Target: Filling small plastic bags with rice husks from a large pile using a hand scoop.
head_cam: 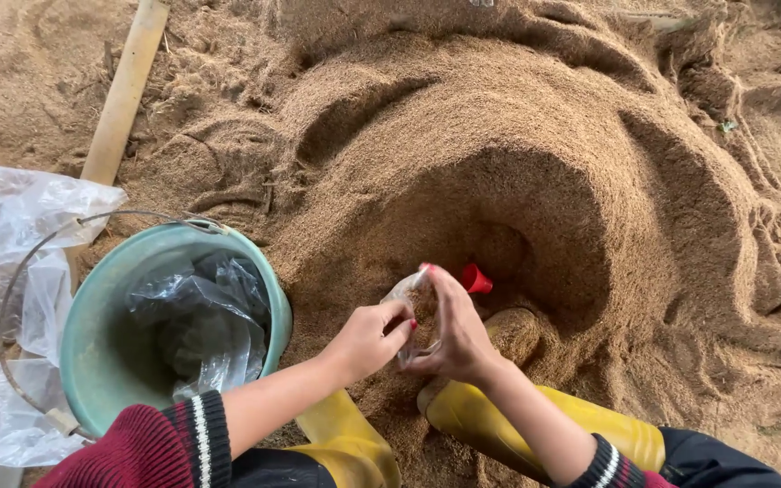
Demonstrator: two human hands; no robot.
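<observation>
Plastic bags (6, 271), clear and crumpled, lie at my left beside the green bucket (92, 334), which holds more crumpled clear plastic (201, 321). My left hand (372, 339) and right hand (454, 339) are both curled, pinching the mouth of a small clear bag (406, 291) over the sawdust heap (535, 136) (a red scoop (475, 279) pokes out just behind it), above my yellow boots (499, 420).

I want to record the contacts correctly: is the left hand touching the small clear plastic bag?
Touching. The head view shows the left hand with its fingertips pinching the edge of the clear plastic bag, which the right hand grips from the other side.
</observation>
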